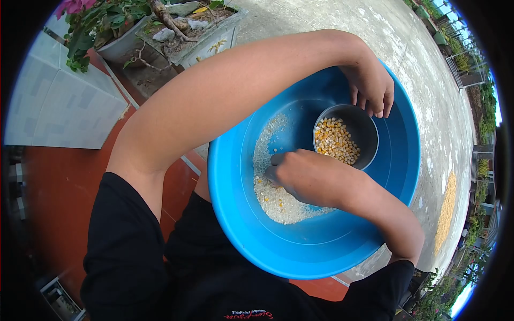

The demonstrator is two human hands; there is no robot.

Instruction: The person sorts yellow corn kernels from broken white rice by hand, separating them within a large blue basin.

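A large blue basin (230, 224) rests over my lap. Inside it, at the right, a dark grey bowl (367, 131) holds yellow and white corn kernels (335, 140). My left hand (373, 88) reaches over the basin's far side, its curled fingers gripping the bowl's rim. Pale crushed grain (284, 208) with a few yellow kernels lies along the basin's left and near floor. My right hand (302, 174) is down at this grain, left of the bowl, fingers curled together. Its fingertips look greyish, and what they hold is too small to tell.
Potted plants (112, 37) and a planter with stones (206, 45) stand at the upper left, beside a tiled block (64, 101). Red tiles (64, 198) lie at the left. Yellow grain (445, 214) is spread on the concrete (428, 96) at the right.
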